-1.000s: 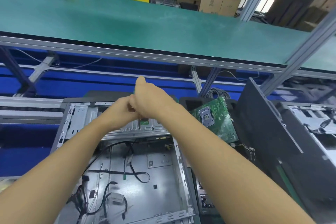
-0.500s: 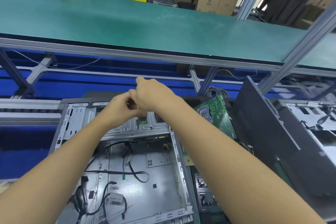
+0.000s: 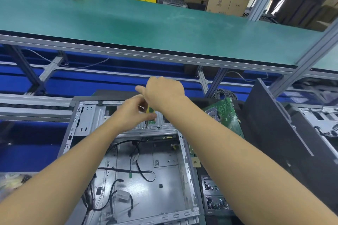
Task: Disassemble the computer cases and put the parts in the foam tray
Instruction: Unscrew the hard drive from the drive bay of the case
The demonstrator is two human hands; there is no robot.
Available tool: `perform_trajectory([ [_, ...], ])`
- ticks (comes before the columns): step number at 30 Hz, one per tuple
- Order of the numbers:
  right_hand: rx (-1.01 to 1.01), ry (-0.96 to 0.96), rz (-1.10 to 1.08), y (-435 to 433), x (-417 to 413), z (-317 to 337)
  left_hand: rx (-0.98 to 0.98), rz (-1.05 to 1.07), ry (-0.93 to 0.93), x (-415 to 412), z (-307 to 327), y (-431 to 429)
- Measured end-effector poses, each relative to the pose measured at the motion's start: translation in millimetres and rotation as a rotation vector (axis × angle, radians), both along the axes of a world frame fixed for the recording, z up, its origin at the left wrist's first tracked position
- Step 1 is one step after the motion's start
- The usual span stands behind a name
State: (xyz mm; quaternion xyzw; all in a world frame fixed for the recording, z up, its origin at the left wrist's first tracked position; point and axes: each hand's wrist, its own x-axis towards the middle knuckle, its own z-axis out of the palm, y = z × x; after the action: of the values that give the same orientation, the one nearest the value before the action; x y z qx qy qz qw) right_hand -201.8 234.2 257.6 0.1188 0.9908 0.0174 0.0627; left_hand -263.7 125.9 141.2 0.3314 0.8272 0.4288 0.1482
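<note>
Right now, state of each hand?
Left hand: pinching the screwdriver near its shaft.
Right hand: gripping the screwdriver's handle.

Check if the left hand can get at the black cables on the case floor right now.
Probably yes. The case is open on top and nothing covers the cables; the left hand, up at the screwdriver, would only need to drop down and back.

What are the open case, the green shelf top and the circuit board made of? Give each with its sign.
The open case: sheet steel by the look, bare dull grey, with stamped slots and folded edges. The green shelf top: likely a rubber or vinyl mat, matte, faintly scuffed. The circuit board: green laminate, probably fibreglass, studded with small components.
</note>
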Motion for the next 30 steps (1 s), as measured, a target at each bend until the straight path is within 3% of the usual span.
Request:
perform_trajectory([
  [5, -0.287, -0.065, 0.077, 7, -6, 4, 0.271, -0.115, -0.326, -4, -1, -11],
  [8, -0.411, -0.173, 0.124, 10, -2, 11, 0.293, -0.128, -0.299, -4, 2, -19],
  [11, -0.343, -0.111, 0.059, 6, 1, 7, 0.133, 0.035, -0.087, -5, 2, -10],
  [14, -0.205, -0.016, -0.043, -3, 0, 4, 0.016, 0.162, -0.031, -2, 2, 1],
  [17, -0.116, 0.011, 0.0, -3, -3, 3, 0.052, 0.081, -0.111, 0, 0, 1],
  [21, -0.227, -0.148, 0.115, 10, -5, 11, 0.259, -0.138, -0.305, -3, 2, -16],
  [26, -0.333, -0.119, 0.082, 10, -5, 8, 0.165, 0.019, -0.138, 0, 1, -7],
  [28, -0.239, -0.078, -0.051, 4, -2, 8, 0.109, 0.061, -0.091, 2, 1, 1],
  [30, -0.039, -0.082, -0.034, -1, -2, 6, 0.074, 0.0, -0.063, 1, -1, 4],
])
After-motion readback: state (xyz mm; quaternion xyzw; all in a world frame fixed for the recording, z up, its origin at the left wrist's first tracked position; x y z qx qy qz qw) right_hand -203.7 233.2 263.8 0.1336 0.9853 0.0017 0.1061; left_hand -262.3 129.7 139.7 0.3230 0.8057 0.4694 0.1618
